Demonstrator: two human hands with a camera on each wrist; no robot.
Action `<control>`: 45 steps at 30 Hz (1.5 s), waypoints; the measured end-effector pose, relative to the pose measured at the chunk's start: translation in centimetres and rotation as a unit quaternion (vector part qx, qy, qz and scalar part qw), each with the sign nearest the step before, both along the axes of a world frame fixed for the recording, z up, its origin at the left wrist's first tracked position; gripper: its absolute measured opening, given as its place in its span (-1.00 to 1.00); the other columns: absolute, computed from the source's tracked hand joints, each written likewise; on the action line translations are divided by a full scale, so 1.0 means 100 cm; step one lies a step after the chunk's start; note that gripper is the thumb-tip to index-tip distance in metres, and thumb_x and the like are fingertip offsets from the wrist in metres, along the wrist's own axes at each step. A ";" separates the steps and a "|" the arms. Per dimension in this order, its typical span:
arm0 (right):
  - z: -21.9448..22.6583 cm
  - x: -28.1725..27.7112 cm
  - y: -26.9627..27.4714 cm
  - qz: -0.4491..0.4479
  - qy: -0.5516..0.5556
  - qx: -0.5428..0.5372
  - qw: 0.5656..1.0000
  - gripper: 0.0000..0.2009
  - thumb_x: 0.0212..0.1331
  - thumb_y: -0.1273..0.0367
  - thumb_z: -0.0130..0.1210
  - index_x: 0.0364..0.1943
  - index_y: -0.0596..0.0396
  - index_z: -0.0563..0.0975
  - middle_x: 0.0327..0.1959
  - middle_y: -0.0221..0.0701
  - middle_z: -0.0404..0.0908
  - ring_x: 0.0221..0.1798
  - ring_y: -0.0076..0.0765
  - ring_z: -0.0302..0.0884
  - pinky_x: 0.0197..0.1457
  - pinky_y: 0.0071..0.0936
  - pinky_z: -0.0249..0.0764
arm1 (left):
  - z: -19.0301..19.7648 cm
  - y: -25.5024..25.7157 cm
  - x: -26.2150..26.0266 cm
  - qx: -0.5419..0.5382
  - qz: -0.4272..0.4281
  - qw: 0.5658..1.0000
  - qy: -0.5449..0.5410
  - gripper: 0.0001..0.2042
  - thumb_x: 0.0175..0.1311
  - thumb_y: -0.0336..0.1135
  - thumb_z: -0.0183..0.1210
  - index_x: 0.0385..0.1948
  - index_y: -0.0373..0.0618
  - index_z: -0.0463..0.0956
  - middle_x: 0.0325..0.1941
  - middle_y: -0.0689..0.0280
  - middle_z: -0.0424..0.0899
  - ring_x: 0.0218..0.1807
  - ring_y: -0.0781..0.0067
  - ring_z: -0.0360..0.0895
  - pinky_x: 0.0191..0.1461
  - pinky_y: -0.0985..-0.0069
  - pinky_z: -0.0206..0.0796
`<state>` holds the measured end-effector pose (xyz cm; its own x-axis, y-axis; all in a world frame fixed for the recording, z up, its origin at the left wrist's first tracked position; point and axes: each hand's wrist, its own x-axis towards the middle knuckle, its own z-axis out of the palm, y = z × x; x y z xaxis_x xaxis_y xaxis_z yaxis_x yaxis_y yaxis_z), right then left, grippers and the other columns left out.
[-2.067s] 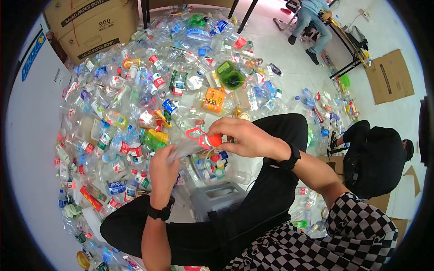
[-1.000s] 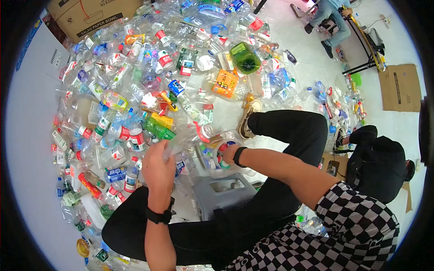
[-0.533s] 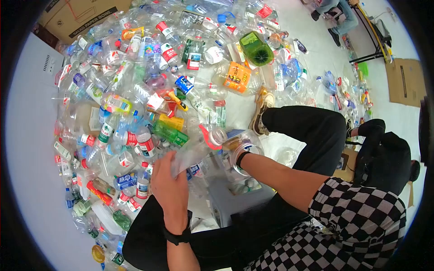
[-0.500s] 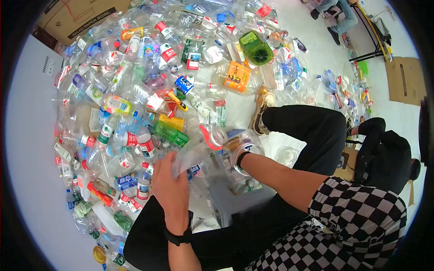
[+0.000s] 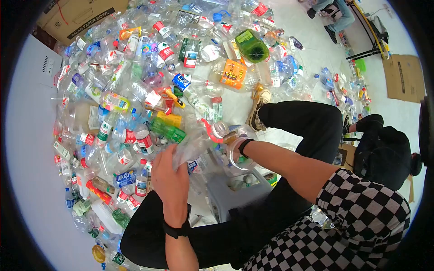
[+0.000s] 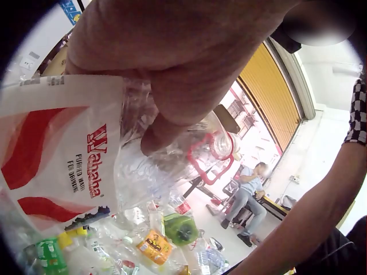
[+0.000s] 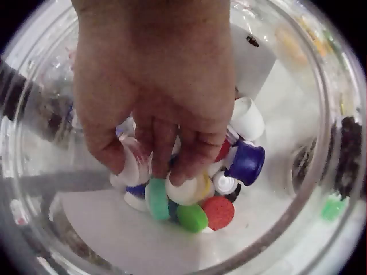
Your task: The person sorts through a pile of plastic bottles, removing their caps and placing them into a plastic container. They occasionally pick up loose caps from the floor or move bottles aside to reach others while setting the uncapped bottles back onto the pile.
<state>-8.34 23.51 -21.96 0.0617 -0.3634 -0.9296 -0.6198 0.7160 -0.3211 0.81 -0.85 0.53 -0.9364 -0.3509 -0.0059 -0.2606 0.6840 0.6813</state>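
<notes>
In the head view my left hand point(image 5: 171, 176) grips a clear plastic bottle point(image 5: 192, 150) by its body, the neck pointing right. A red carry handle point(image 5: 208, 130) circles the bottle's uncapped neck point(image 5: 220, 129). The left wrist view shows the white-and-red Wahaha label point(image 6: 54, 160) on it. My right hand point(image 7: 157, 86) reaches down inside a clear wide-mouthed jar point(image 7: 328, 123). Several bottle caps lie there, among them a green cap point(image 7: 192, 218), a red cap point(image 7: 219, 213) and a blue cap point(image 7: 246, 162). Its thumb and fingers pinch a whitish bottle cap point(image 7: 133, 165).
A large heap of empty bottles point(image 5: 135, 90) spreads ahead and to the left. A grey plastic stool point(image 5: 221, 198) stands between my legs, below the jar. A person in black point(image 5: 379, 153) sits at the right. A cardboard box point(image 5: 88, 18) is at the back left.
My right hand has left the bottle's neck, where it held a red cap, and gone down into the jar. The left hand keeps the bottle, with small shifts.
</notes>
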 end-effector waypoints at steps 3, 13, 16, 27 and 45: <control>0.018 -0.003 -0.003 0.053 -0.044 0.065 0.996 -0.53 0.01 0.24 0.14 0.07 0.02 0.63 -0.09 -0.26 0.67 -0.06 -0.30 0.58 0.03 -0.16 0.46 | 0.004 0.005 -0.002 -0.002 -0.010 1.000 0.021 -0.64 0.04 -0.53 0.25 -0.04 -0.17 0.57 -0.14 0.09 0.64 -0.06 -0.02 0.58 0.01 0.20 0.40; 0.049 0.009 0.034 -0.347 -0.247 0.019 0.905 -0.67 0.00 0.28 0.17 -0.10 0.00 0.62 -0.28 -0.40 0.62 -0.33 -0.37 0.56 -0.22 -0.43 0.51 | 0.012 0.018 0.000 -0.008 -0.037 0.997 0.063 -0.68 0.05 -0.52 0.23 -0.08 -0.23 0.57 -0.16 0.09 0.65 -0.08 -0.01 0.60 -0.01 0.22 0.42; 0.045 0.010 0.049 -0.490 -0.302 0.026 0.817 -0.70 0.07 0.28 0.16 -0.10 0.01 0.59 -0.26 -0.47 0.59 -0.32 -0.44 0.55 -0.18 -0.44 0.52 | 0.012 0.021 0.002 -0.017 -0.048 0.997 0.066 -0.69 0.07 -0.50 0.23 -0.08 -0.22 0.58 -0.16 0.09 0.65 -0.09 -0.01 0.60 -0.01 0.22 0.42; 0.045 0.018 0.066 -0.410 0.022 -0.206 0.888 -0.80 0.16 0.34 0.11 -0.21 0.11 0.64 -0.35 -0.41 0.67 -0.22 -0.41 0.63 -0.14 -0.36 0.56 | 0.005 0.030 0.005 -0.026 -0.065 0.996 0.062 -0.69 0.08 -0.46 0.26 -0.08 -0.19 0.59 -0.13 0.11 0.66 -0.06 0.02 0.61 0.02 0.25 0.43; 0.291 0.008 0.038 -0.502 0.114 -0.500 0.696 -0.59 0.31 0.43 0.15 0.23 0.15 0.44 -0.06 -0.29 0.66 -0.15 -0.46 0.63 -0.02 -0.44 0.54 | 0.009 0.033 0.010 -0.014 -0.071 0.993 0.089 -0.65 0.00 -0.52 0.29 -0.09 -0.15 0.59 -0.19 0.16 0.65 -0.09 0.05 0.60 -0.02 0.25 0.43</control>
<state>-7.58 27.33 7.17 -0.7989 -0.5886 -0.1238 -0.0844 0.3135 -0.9458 1.82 2.50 1.42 -0.9618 -0.2130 0.1720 -0.0376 0.7250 0.6877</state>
